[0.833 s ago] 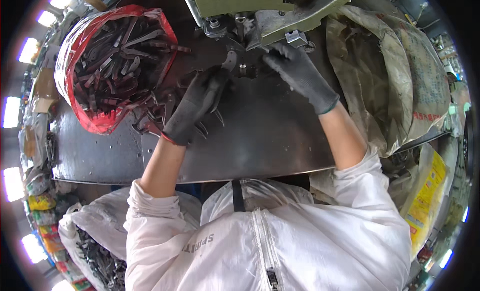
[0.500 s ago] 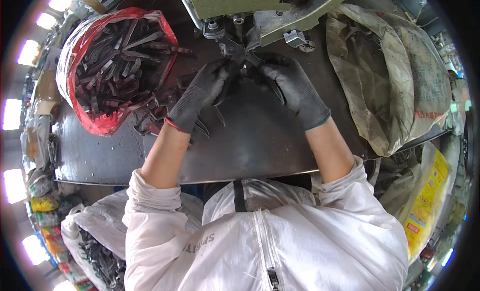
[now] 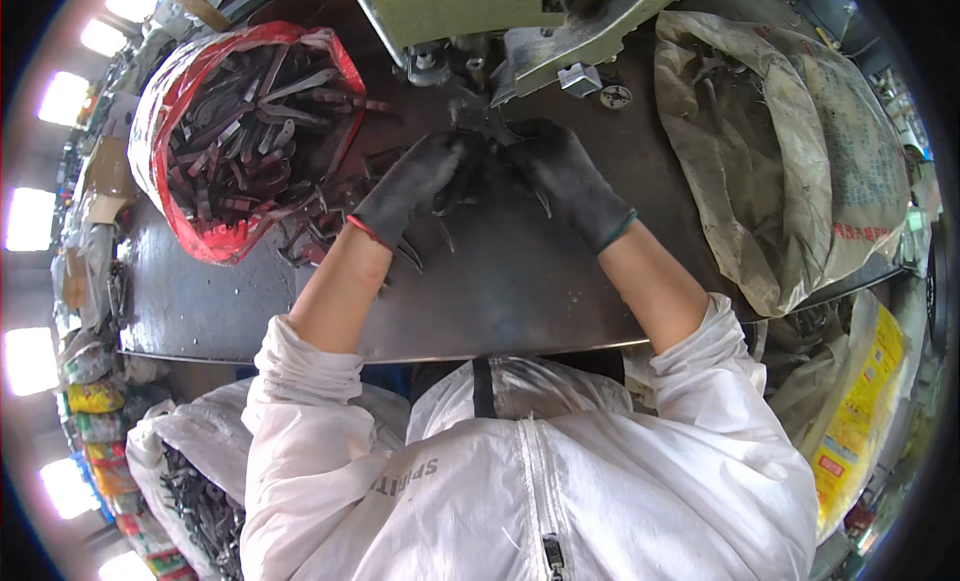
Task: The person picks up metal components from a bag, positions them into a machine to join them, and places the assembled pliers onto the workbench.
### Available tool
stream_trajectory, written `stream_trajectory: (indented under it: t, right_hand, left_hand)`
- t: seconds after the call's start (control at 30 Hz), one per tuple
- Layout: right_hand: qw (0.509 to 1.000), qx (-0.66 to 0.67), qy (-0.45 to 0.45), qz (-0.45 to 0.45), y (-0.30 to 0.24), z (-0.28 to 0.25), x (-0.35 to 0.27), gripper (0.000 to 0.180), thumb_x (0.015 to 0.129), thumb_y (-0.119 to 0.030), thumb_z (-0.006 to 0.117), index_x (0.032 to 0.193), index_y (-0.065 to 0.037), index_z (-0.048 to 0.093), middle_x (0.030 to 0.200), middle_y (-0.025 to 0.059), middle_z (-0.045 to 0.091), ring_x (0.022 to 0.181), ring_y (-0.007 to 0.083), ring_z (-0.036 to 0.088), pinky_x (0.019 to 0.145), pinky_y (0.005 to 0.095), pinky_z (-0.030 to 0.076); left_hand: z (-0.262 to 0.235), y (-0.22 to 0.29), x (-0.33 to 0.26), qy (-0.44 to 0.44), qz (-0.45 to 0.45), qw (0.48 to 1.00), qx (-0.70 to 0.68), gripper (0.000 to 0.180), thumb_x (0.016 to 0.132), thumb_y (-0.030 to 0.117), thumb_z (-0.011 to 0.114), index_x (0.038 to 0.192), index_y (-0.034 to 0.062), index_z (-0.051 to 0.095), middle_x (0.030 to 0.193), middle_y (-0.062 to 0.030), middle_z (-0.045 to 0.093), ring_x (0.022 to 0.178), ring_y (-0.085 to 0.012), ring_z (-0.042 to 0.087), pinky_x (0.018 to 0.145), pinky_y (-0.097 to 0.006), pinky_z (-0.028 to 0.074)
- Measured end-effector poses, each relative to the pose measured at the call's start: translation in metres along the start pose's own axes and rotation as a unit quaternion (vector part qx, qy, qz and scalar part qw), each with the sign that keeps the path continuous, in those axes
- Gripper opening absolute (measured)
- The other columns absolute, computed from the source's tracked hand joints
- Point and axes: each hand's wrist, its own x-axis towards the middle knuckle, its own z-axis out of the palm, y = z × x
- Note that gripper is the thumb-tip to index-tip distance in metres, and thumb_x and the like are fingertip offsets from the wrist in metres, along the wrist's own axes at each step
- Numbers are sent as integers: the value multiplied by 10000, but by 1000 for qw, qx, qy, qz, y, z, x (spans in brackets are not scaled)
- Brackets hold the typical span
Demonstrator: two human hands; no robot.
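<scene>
Both gloves meet mid-bench, right under the green machine (image 3: 500, 21). My left hand (image 3: 415, 181) is curled narrow around a dark metal piece (image 3: 470, 156), and my right hand (image 3: 565, 176) closes on the same piece from the other side, fingertips nearly touching, so it stays steady betw. both hands just in front of the machine's head. How tight the grip is I can't tell, gloves and part are both black. The red bag (image 3: 170, 131) of same-looking strips sits open at my left, near enough to grab w/o leaning, and loose strips (image 3: 330, 231) spill from it by my left wrist. The grey sack (image 3: 790, 151) lies well off to the right on the steel table (image 3: 500, 291). Vs. 0.8 s ago: right hand was up at the machine, left was lower; now both have drawn together at centre.
</scene>
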Motion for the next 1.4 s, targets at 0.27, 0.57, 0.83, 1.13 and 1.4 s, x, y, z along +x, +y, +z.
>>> stream_trajectory:
  t: [0.27, 0.57, 0.83, 1.13, 1.4]
  right_hand:
    - [992, 124, -10, 1, -2, 0, -11, 357, 972, -56, 629, 1299, 77, 574, 1066, 126, 690, 835, 153, 695, 697, 272, 594]
    - [993, 76, -30, -87, -25, 9, -29, 375, 949, -96, 659, 1291, 52, 626, 1014, 93, 727, 887, 118, 694, 793, 270, 567]
    - [999, -15, -16, 46, -9, 0, -27, 430, 988, -76, 590, 1391, 67, 544, 1032, 110, 711, 900, 144, 701, 753, 289, 583]
    - [990, 141, -9, 3, -3, 25, -36, 475, 977, -25, 601, 1434, 45, 490, 1102, 109, 682, 866, 153, 686, 725, 286, 576]
    - [978, -114, 9, -175, -14, -73, 89, 293, 941, -204, 704, 1174, -27, 704, 994, 151, 765, 883, 213, 740, 745, 332, 597]
  left_hand:
    - [-135, 11, 30, 237, 46, 681, 691, 327, 1013, 159, 502, 1296, 61, 634, 1168, -247, 708, 1020, -414, 713, 867, -499, 578]
    - [-192, -10, 24, 287, 187, 837, 427, 359, 1019, 202, 558, 1354, 99, 638, 1260, -194, 704, 1153, -358, 688, 949, -467, 555]
    - [-82, 42, -70, 203, 128, 949, -204, 465, 986, 56, 577, 1449, 44, 540, 1340, -165, 625, 1091, -243, 678, 944, -368, 582]
    - [-32, 31, -103, -29, 55, 998, -24, 434, 1032, 156, 554, 1458, 72, 539, 1171, -97, 656, 920, -147, 652, 835, -299, 548]
    - [30, 3, -56, 43, 77, 996, 19, 383, 1067, 354, 583, 1260, 30, 644, 1109, -45, 699, 902, -152, 686, 823, -312, 568]
